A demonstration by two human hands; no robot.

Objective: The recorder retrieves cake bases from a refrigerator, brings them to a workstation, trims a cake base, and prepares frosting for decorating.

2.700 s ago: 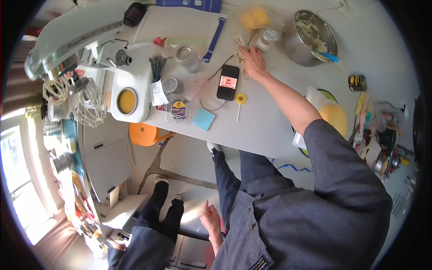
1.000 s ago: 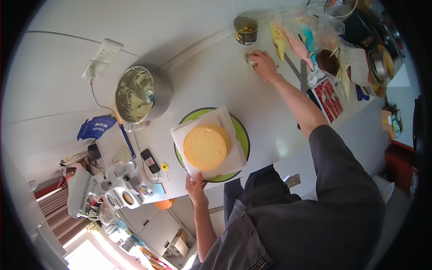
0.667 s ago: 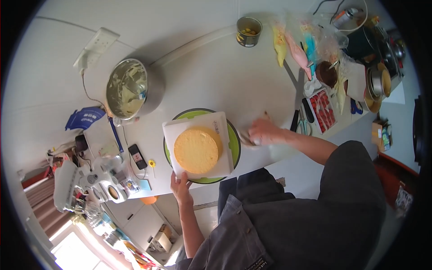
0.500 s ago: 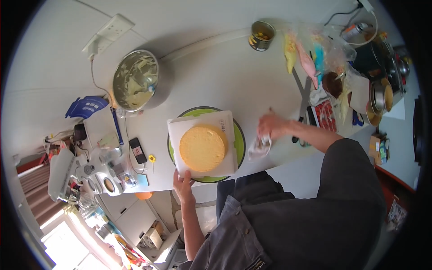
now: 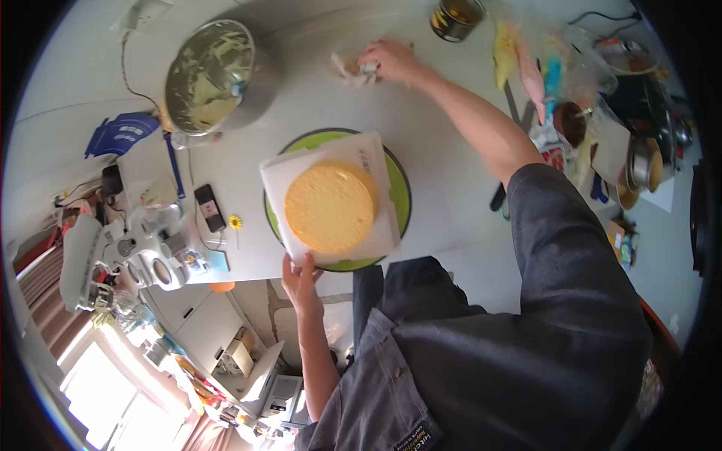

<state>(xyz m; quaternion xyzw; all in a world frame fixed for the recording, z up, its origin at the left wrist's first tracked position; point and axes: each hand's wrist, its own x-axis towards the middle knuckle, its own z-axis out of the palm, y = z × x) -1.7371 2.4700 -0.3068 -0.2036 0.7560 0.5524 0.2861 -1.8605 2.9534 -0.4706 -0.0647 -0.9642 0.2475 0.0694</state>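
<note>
A round yellow cake layer (image 5: pixel 330 207) lies on a white square sheet (image 5: pixel 368 161) on top of a green round turntable (image 5: pixel 399 197) in the middle of the white table. My left hand (image 5: pixel 300 275) grips the near edge of the white sheet at the table's front. My right hand (image 5: pixel 385 60) reaches far across the table, its fingers closed on a crumpled whitish cloth or paper (image 5: pixel 347 68) that rests on the tabletop behind the turntable.
A metal mixing bowl (image 5: pixel 213 75) with pale batter stands at back left. A small tin (image 5: pixel 456 15) sits at the far edge. Piping bags (image 5: pixel 526 68), pans and utensils crowd the right side. A phone (image 5: pixel 210 208), blue item (image 5: pixel 124 131) and stand mixer (image 5: pixel 120 252) lie left.
My right hand was beside the turntable's right edge with the crumpled cloth; now it has carried it to the far side of the table. The left hand stays on the sheet.
</note>
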